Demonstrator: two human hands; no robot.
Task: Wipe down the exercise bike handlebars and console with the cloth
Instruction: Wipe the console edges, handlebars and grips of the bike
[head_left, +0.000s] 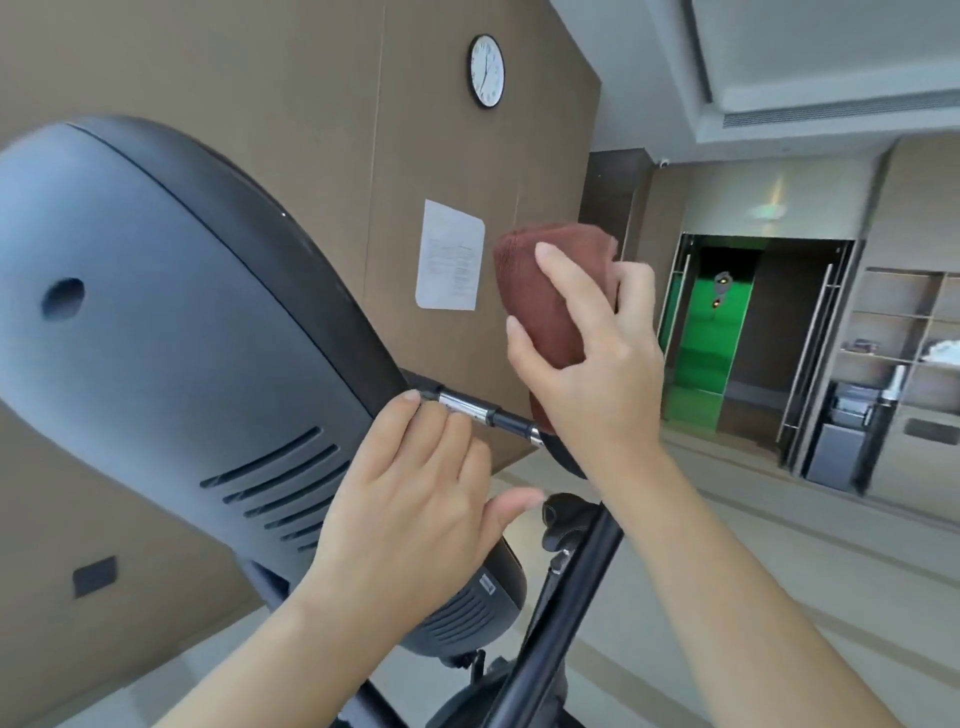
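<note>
Head view: the right grip (597, 374) is clamped on a folded rust-brown cloth (550, 306), thumb and forefinger spread across its near face and the other fingers curled round behind. The cloth is a thick, nubby towelling pad with rounded folds. It stands upright above the grip's palm, and its lower edge drapes over the outer end of the exercise bike's handlebar (465, 409). Whether it wraps that end all the way round cannot be told. The left grip (415, 514), down and to the left of the right one, is not closed on anything: its fingertips (410, 397) lie flat on the handlebar just where the bar leaves the console (182, 338), and its thumb is held out to the side. A bright chrome sleeve on the black bar shows between the two grips. The console's matte dark-grey back shell, with one round hole and a row of vent slits, fills the space left of the left grip. A black frame tube (561, 597) runs below the right forearm. Beyond the cloth hang a printed sheet (449, 254) and a wall clock (487, 71).
</note>
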